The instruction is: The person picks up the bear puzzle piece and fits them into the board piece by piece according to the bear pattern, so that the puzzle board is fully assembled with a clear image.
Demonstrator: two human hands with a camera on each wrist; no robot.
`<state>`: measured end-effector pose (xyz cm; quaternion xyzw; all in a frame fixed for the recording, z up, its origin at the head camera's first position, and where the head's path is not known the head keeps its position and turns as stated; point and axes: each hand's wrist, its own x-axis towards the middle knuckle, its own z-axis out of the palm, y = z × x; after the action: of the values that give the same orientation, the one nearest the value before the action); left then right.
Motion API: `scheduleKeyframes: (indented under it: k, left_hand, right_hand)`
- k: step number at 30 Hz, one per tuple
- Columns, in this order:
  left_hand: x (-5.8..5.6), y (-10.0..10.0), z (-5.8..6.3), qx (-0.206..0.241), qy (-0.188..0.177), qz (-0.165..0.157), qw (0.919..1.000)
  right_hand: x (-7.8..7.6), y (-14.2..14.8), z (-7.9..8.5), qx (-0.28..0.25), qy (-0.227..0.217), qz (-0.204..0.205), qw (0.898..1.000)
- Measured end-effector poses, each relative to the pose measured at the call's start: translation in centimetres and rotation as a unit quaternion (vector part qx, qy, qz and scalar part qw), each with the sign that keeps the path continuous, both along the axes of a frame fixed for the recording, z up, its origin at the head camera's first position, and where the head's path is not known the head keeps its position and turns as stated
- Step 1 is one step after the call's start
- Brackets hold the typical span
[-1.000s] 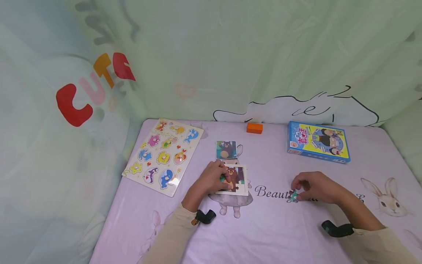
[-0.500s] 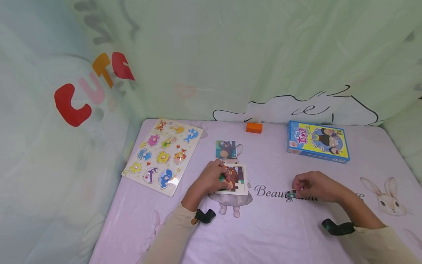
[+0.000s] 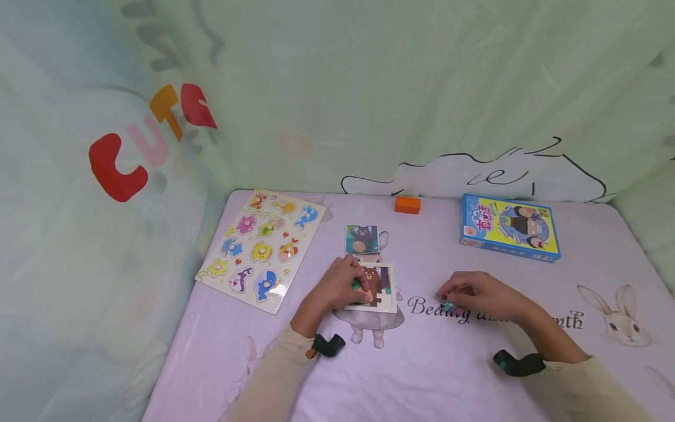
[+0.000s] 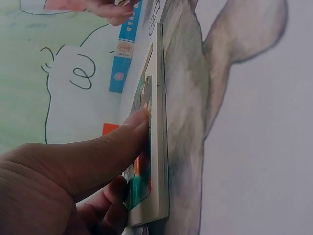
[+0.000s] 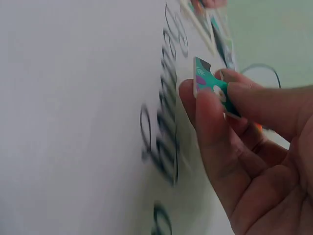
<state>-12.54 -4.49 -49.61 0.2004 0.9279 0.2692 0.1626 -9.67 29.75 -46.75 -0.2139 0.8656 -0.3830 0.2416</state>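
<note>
A small jigsaw puzzle (image 3: 391, 300) with a brown bear in a cream frame lies flat on the cloth, mid-table. My left hand (image 3: 341, 283) covers its left side and holds it, with the thumb (image 4: 132, 128) pressed on the picture and the fingers curled at the edge. Off to the right, my right hand (image 3: 484, 296) pinches a teal puzzle piece (image 5: 211, 82) between thumb and fingers; the piece has a purple spot and a dark corner. A notch shows at the puzzle's lower right. Just behind the puzzle lies a square bear picture (image 3: 362, 239).
On the left lies a knobbed board (image 3: 285, 275) with sea animals. An orange block (image 3: 407, 204) sits at the back edge, and a blue and yellow box (image 3: 510, 227) at the back right. Curtains (image 3: 327, 88) rise behind the table.
My right hand has moved left toward the puzzle with the teal piece, which has been turned in the fingers. The left hand has stayed on the puzzle.
</note>
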Motion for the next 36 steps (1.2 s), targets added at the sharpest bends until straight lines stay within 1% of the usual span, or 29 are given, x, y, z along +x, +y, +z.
scheduleKeyframes:
  k: [5,9,14,16,20,28,36]
  left_hand:
    - [0.0,0.0,0.2,0.003,-0.013,0.005,0.9999]
    - [0.0,0.0,0.1,0.005,-0.014,0.006,0.9999]
    - [-0.1,0.0,0.2,0.012,-0.012,0.002,0.9999]
    - [-0.1,-0.1,0.2,0.014,-0.011,0.001,0.9998]
    - [-0.1,-0.1,0.2,0.016,-0.011,0.001,0.9998]
    - [-0.1,-0.1,0.2,0.012,-0.016,0.006,0.9998]
    - [-0.1,0.0,0.1,0.018,-0.019,0.009,0.9996]
  right_hand:
    - [-0.2,-2.0,0.0,-0.003,-0.017,-0.007,1.000]
    - [-0.5,-3.5,-0.1,-0.006,-0.025,-0.019,0.999]
    - [-0.7,-5.2,-0.3,-0.019,-0.035,-0.047,0.998]
    - [-0.8,-5.9,-0.4,-0.020,-0.032,-0.061,0.997]
    - [-1.0,-7.1,-0.6,-0.019,-0.012,-0.072,0.997]
    - [-1.0,-8.9,-0.8,-0.017,0.012,-0.059,0.998]
    - [-1.1,-10.5,-1.1,-0.020,0.019,-0.063,0.998]
